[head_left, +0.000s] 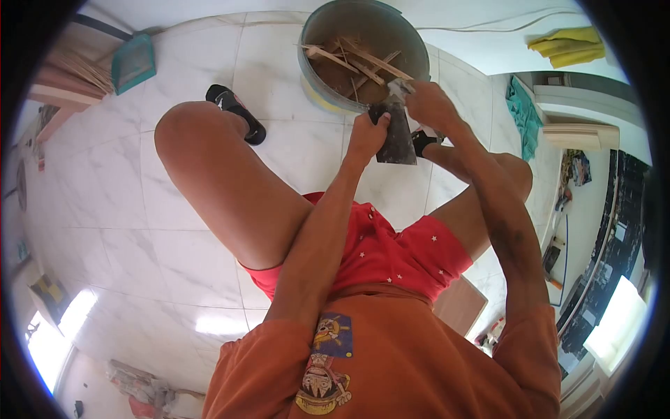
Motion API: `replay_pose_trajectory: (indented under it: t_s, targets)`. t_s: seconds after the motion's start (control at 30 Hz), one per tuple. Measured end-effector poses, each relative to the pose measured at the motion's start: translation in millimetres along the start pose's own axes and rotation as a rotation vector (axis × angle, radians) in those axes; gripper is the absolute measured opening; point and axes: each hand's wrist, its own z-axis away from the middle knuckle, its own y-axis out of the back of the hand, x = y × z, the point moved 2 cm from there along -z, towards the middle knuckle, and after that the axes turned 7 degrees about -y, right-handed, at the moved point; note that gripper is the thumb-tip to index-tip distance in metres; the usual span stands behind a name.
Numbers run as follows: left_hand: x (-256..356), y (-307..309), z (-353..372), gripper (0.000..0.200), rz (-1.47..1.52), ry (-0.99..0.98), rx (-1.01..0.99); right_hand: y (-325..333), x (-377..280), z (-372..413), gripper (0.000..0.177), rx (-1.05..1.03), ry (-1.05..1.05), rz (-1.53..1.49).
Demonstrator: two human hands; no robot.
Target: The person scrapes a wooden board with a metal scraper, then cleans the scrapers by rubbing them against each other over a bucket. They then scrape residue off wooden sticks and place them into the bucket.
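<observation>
In the head view, my left hand (370,137) is closed on the side of a dark, flat scraper blade (399,137) that widens downward, thumb lying over its face. My right hand (430,106) is closed at the blade's upper end, where a small whitish crumpled piece (400,89) shows at the fingertips. I cannot tell if this piece is loose or part of the scraper. Both hands are just in front of a round bucket (307,78), which has wood strips (359,64) and brown debris inside.
My bare legs are spread on either side over the pale tiled floor (188,258). A teal dustpan-like tray (133,64) is at the upper left by some wood. On the right are a yellow cloth (569,47), a teal cloth (523,117) and a pale wooden piece (579,137).
</observation>
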Motion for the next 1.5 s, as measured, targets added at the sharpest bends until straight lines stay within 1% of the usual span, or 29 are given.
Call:
replay_pose_trajectory:
  t_s: [0.03,0.07,0.13,0.33,0.43,0.47,0.57,0.6,0.63,0.7,0.73,0.83,0.87,0.97,1.07,1.23,1.33,1.37,1.47,1.5]
  targets:
    - [-2.7,0.2,0.5,0.029,-0.046,0.008,-0.001,5.8,3.7,0.6,0.025,-0.043,-0.06,-0.069]
    - [-6.5,-0.9,2.7,0.03,-0.012,0.04,-0.021,9.2,9.4,4.4,0.027,-0.019,-0.064,-0.157]
    - [6.2,3.8,6.9,0.03,0.05,0.094,-0.069,16.1,22.6,11.2,0.03,0.043,-0.079,-0.34]
    - [41.8,10.7,10.7,0.034,0.016,0.059,-0.042,10.1,55.3,20.7,0.038,0.076,-0.132,-0.471]
    - [69.5,23.8,11.5,0.033,-0.076,0.015,-0.053,4.9,64.4,21.7,0.041,0.14,-0.147,-0.565]
    - [80.3,26.3,12.4,0.026,-0.06,-0.035,-0.034,4.9,65.9,22.1,0.042,0.118,-0.165,-0.607]
    - [106.5,35.1,15.6,0.024,-0.113,-0.189,0.004,11.3,64.6,23.1,0.043,0.062,-0.214,-0.716]
    - [110.3,41.9,11.9,0.025,-0.124,-0.186,-0.063,12.5,63.3,21.6,0.043,0.048,-0.226,-0.74]
    - [118.0,47.2,9.5,0.025,-0.134,-0.2,-0.075,13.5,63.6,20.0,0.043,0.036,-0.239,-0.762]
    - [131.0,57.1,10.1,0.024,-0.157,-0.223,-0.096,14.0,65.0,19.0,0.043,0.062,-0.198,-0.809]
    - [132.9,60.7,9.6,0.022,-0.037,-0.212,-0.095,14.1,64.1,19.2,0.043,0.074,-0.176,-0.832]
    - [146.2,65.8,12.0,0.021,0.003,-0.238,-0.059,19.5,60.5,22.4,0.043,0.053,-0.218,-0.858]
    - [142.0,69.0,9.5,0.023,0.049,-0.203,-0.063,21.1,58.2,23.6,0.043,0.064,-0.211,-0.862]
    - [131.1,69.2,2.9,0.029,0.342,-0.197,-0.098,20.2,55.7,25.6,0.044,0.087,-0.192,-0.873]
    - [131.5,63.7,1.4,0.036,0.462,-0.182,-0.086,9.0,59.9,15.3,0.044,0.111,-0.161,-0.871]
    - [125.4,63.5,0.2,0.04,0.524,-0.171,-0.053,4.7,59.5,14.6,0.041,0.206,-0.122,-0.866]
    - [122.1,64.0,0.3,0.041,0.557,-0.159,-0.061,13.8,57.5,19.1,0.049,0.087,-0.15,-0.847]
    - [120.8,63.9,-0.1,0.041,0.568,-0.149,-0.068,12.1,57.6,18.3,0.049,0.099,-0.146,-0.844]
    - [119.9,60.4,0.4,0.051,0.486,-0.113,0.008,9.5,59.1,16.7,0.049,0.12,-0.141,-0.835]
    - [118.0,61.1,-0.3,0.058,0.397,-0.084,0.071,11.6,57.1,18.2,0.048,0.115,-0.143,-0.836]
